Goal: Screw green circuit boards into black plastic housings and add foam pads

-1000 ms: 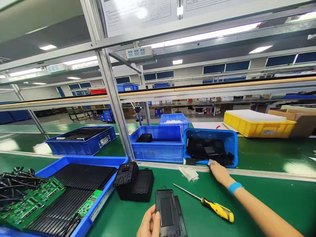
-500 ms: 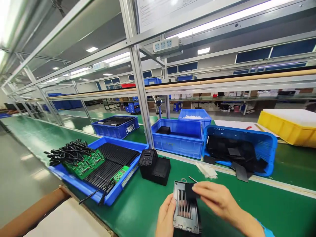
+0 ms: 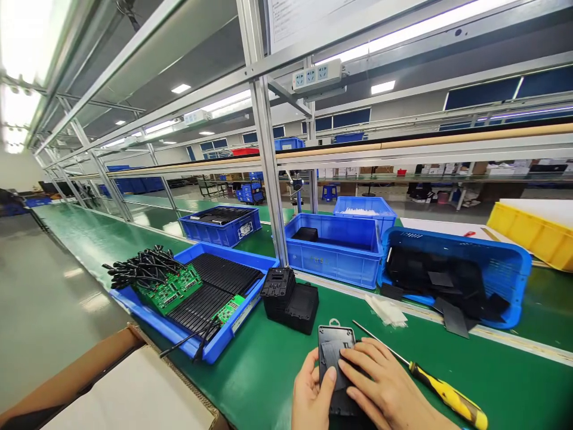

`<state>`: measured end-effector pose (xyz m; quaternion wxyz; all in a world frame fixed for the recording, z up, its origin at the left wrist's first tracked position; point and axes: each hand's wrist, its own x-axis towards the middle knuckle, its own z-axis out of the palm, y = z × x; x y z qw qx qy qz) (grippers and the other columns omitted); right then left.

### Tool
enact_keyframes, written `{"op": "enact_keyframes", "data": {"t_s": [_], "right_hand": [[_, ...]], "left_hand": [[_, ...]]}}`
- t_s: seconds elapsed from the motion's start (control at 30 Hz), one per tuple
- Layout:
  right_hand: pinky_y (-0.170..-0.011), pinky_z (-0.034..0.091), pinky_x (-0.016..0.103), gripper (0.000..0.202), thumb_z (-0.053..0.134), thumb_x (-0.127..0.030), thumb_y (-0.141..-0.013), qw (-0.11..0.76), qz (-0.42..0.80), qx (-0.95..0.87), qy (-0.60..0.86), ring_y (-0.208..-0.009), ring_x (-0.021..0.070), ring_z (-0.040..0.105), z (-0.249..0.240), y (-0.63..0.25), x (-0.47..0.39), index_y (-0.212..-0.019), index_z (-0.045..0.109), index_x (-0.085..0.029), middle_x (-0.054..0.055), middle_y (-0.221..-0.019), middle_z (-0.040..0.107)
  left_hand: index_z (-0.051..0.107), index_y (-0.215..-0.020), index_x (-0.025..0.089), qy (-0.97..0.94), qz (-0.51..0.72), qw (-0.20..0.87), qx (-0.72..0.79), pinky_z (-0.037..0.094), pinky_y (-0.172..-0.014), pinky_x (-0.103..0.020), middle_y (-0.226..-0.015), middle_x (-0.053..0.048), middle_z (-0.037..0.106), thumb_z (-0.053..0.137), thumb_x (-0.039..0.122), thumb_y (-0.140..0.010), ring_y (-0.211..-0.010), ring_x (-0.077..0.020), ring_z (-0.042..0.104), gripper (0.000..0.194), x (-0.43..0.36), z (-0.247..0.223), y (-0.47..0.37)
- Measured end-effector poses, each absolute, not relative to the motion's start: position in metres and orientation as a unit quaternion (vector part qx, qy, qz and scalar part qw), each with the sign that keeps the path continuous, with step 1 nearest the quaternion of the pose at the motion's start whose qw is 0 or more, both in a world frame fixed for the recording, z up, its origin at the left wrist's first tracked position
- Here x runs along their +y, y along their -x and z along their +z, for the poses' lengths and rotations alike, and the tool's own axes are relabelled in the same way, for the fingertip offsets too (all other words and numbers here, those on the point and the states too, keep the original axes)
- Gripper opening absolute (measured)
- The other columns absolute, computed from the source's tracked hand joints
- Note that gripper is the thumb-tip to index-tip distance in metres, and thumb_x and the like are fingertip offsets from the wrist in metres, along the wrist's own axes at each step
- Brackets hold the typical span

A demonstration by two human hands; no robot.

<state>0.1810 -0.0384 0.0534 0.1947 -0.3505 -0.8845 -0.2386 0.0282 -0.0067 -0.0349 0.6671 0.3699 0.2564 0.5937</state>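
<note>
My left hand (image 3: 311,391) is closed around the side of a black plastic housing (image 3: 335,331), its thumb on top. The housing is tilted up, its inside facing me, with a small wire-like loop at its top end. A thin black rectangular sheet (image 3: 330,356) lies inside it, covering the slots. My right hand (image 3: 380,379) rests on the sheet and housing with fingers stretched and slightly spread, pressing with the tips. Beside it on the green bench lies a screwdriver (image 3: 447,394) with a yellow and black handle. The housing's lower end is partly hidden by my hands.
Black housings (image 3: 290,301) stand stacked left of my hands. A blue tray (image 3: 210,352) holds green circuit boards, cables and black parts. Behind are a blue bin (image 3: 335,260) and a blue basket (image 3: 521,286) of black sheets. White strips (image 3: 387,310) and a carton (image 3: 134,394) are near.
The black sheet, held over the housing's slots by my right hand, now lies flat inside it. My right fingers have spread onto it. The view has shifted, uncovering the screwdriver.
</note>
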Motion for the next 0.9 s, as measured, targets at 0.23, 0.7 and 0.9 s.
{"op": "enact_keyframes", "data": {"t_s": [0.23, 0.7, 0.9], "right_hand": [[-0.079, 0.059, 0.038, 0.03, 0.053, -0.021, -0.089, 0.228, -0.269, -0.861, 0.366, -0.095, 0.0246, 0.066, 0.039, -0.171, -0.034, -0.115, 0.065, -0.015, 0.013, -0.115, 0.07], [-0.069, 0.058, 0.034, 0.059, 0.051, -0.038, -0.092, 0.387, 0.073, -0.746, 0.537, -0.076, 0.0187, 0.064, 0.021, -0.168, -0.014, -0.145, 0.037, -0.019, 0.008, -0.096, 0.062], [-0.04, 0.034, 0.022, 0.064, 0.06, -0.055, -0.073, 0.439, 0.378, -0.592, 0.56, -0.046, 0.0098, 0.042, 0.029, -0.168, 0.05, -0.117, 0.046, -0.011, -0.011, -0.059, 0.041]], "left_hand": [[0.064, -0.109, 0.016, -0.361, 0.619, 0.637, 0.285, 0.057, -0.078, -0.031, -0.088, -0.013, 0.078, 0.084, 0.046, -0.066, -0.083, -0.0261, 0.074, 0.057, -0.004, -0.036, -0.027], [0.067, -0.111, 0.017, -0.343, 0.642, 0.627, 0.278, 0.057, -0.088, -0.035, -0.1, -0.014, 0.077, 0.08, 0.046, -0.073, -0.099, -0.0286, 0.071, 0.05, -0.005, -0.035, -0.023], [0.057, -0.132, 0.01, -0.381, 0.611, 0.563, 0.406, 0.057, -0.059, -0.027, -0.112, -0.017, 0.067, 0.06, 0.071, -0.077, -0.082, -0.0219, 0.068, 0.082, 0.002, -0.044, -0.019]]}}
